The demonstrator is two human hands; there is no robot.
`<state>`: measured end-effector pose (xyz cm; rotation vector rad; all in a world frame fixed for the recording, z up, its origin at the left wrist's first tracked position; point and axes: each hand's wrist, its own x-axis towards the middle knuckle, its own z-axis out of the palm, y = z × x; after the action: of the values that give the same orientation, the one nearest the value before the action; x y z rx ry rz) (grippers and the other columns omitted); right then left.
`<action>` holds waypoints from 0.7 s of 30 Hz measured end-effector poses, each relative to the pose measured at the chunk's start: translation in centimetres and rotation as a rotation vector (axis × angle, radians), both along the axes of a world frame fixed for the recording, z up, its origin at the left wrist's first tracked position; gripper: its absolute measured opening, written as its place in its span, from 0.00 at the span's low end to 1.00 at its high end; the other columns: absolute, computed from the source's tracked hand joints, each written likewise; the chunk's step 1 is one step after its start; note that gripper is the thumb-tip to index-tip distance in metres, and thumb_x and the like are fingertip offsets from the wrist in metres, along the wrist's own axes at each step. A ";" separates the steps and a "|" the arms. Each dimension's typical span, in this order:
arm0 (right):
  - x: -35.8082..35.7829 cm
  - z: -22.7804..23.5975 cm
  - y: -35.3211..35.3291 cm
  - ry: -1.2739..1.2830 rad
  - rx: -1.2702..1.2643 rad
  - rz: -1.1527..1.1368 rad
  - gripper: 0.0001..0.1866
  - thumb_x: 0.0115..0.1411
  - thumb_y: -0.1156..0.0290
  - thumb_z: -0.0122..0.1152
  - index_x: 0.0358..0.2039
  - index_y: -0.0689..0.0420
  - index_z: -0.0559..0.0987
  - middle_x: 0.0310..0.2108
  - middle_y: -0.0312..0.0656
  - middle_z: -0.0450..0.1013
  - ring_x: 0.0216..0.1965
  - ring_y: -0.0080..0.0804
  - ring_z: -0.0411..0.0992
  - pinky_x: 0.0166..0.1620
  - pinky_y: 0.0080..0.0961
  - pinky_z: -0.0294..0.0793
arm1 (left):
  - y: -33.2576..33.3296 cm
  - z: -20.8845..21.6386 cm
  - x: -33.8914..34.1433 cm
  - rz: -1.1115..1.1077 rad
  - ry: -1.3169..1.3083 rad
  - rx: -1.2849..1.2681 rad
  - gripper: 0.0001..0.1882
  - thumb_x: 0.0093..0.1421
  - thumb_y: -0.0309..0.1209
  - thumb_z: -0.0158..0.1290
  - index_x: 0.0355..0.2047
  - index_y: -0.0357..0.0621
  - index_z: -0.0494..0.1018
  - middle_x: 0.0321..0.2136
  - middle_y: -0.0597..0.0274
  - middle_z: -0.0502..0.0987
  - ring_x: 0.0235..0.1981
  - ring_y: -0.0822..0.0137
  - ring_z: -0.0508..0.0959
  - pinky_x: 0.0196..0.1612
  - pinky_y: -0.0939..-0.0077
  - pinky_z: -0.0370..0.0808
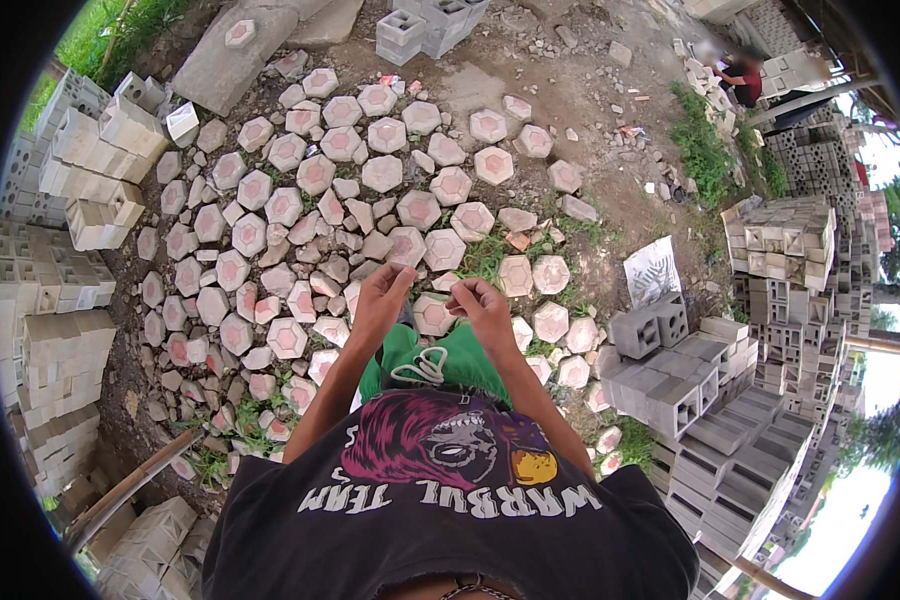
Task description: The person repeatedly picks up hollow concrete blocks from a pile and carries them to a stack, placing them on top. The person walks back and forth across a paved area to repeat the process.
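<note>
Both of my hands are held up in front of my green shorts [482,372], a small gap apart. My left hand [385,298] is closed, its thumb and fingertips drawn together. Across from it, my right hand [480,308] is closed too, fingers curled toward the thumb. Whether anything small sits in either pinch is too fine to make out. Below and between them lies a hexagonal paving stone [433,314] with a reddish centre. Many more such stones, like the hexagonal stone [443,249] just ahead, cover the ground, with broken pieces among them.
Hollow concrete blocks [670,385] are stacked at my right, and more block stacks [65,365] rise on the left. A bamboo pole [135,487] slants at lower left. A white printed sheet [652,270] lies right. Another person [746,82] is at the far right.
</note>
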<state>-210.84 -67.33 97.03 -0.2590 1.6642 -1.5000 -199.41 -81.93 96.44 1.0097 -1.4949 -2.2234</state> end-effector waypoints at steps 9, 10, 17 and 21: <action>-2.4 -0.3 -3.4 0.052 0.044 -0.061 0.15 0.61 0.60 0.56 0.37 0.62 0.75 0.29 0.38 0.74 0.32 0.22 0.73 0.38 0.21 0.72 | -2.6 -0.6 -2.7 -0.044 -0.001 0.019 0.11 0.63 0.35 0.49 0.32 0.39 0.73 0.19 0.77 0.66 0.20 0.84 0.61 0.21 0.86 0.55; -2.7 -0.5 -3.9 0.051 0.024 -0.065 0.15 0.61 0.61 0.56 0.37 0.62 0.75 0.29 0.38 0.74 0.32 0.22 0.73 0.38 0.20 0.72 | -2.8 -1.0 -2.9 -0.045 0.002 0.019 0.11 0.63 0.35 0.49 0.32 0.39 0.73 0.19 0.77 0.66 0.19 0.84 0.61 0.21 0.86 0.55; -6.4 -0.4 -8.1 0.051 0.023 0.037 0.13 0.62 0.63 0.55 0.36 0.62 0.75 0.28 0.38 0.74 0.31 0.21 0.72 0.37 0.19 0.72 | -5.3 -0.9 -5.8 0.017 0.002 0.073 0.09 0.63 0.33 0.50 0.31 0.40 0.73 0.18 0.77 0.66 0.18 0.85 0.60 0.20 0.88 0.53; -9.6 -1.2 -10.5 0.061 -0.010 0.088 0.13 0.62 0.63 0.55 0.35 0.62 0.75 0.28 0.37 0.74 0.30 0.21 0.72 0.36 0.19 0.71 | -7.4 -0.4 -8.9 0.056 0.003 0.064 0.09 0.63 0.34 0.50 0.31 0.41 0.73 0.18 0.77 0.66 0.18 0.85 0.60 0.20 0.88 0.53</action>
<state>-220.39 -77.88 95.79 -0.3819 1.6714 -1.4480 -208.26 -89.31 96.08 1.0535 -1.3847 -2.2462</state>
